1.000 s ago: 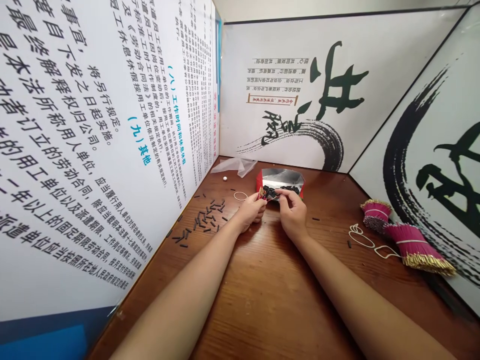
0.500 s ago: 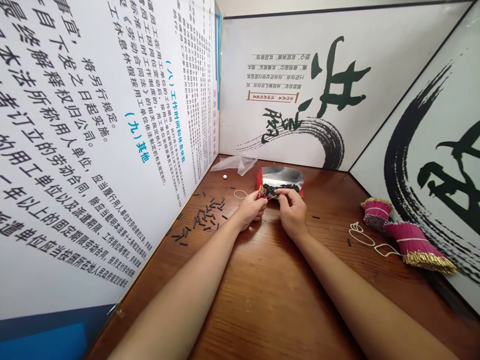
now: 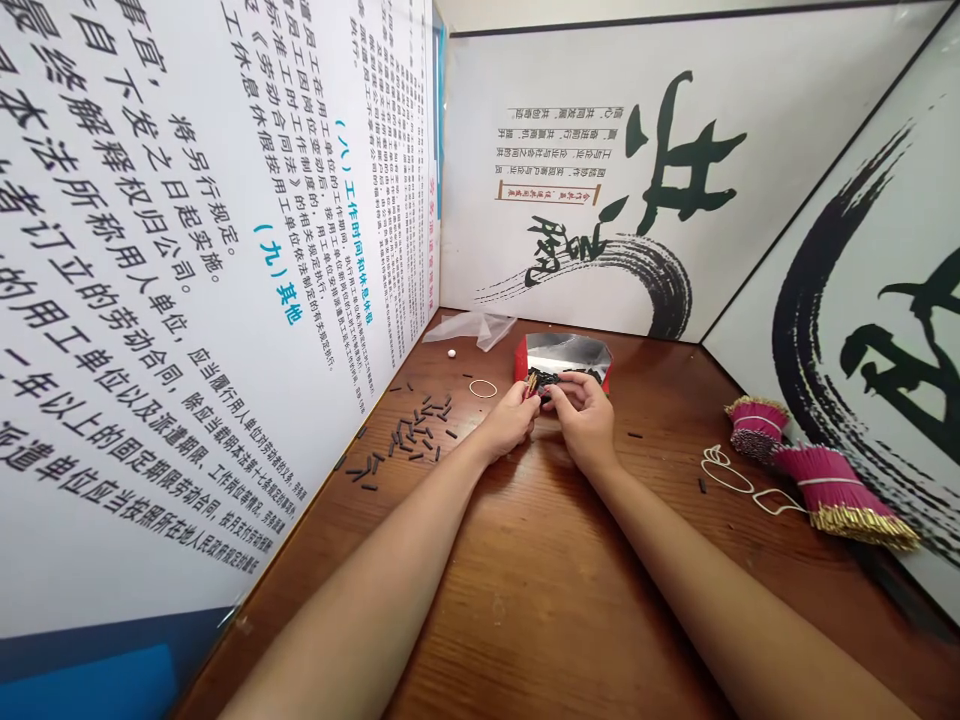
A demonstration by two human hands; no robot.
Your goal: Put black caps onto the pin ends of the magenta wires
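My left hand is closed around a small bunch of red wires with gold metal tips, held at the near left edge of an open red box with a silvery inside. Short black tubes lie heaped in that box, partly hidden behind my hands. Just to the right, my right hand has its thumb and fingers pinched together close to the wire tips. What sits in that pinch is too small and covered to tell.
Many black tubes lie scattered on the wooden table at left, near a rubber band and a clear plastic bag. Two tied magenta wire bundles and pale loops lie right. Printed panels wall the table.
My right hand has drawn slightly closer to the left, and its thumb now reaches nearer the wire tips. The left hand keeps hold of the wires. The view has shifted a little.
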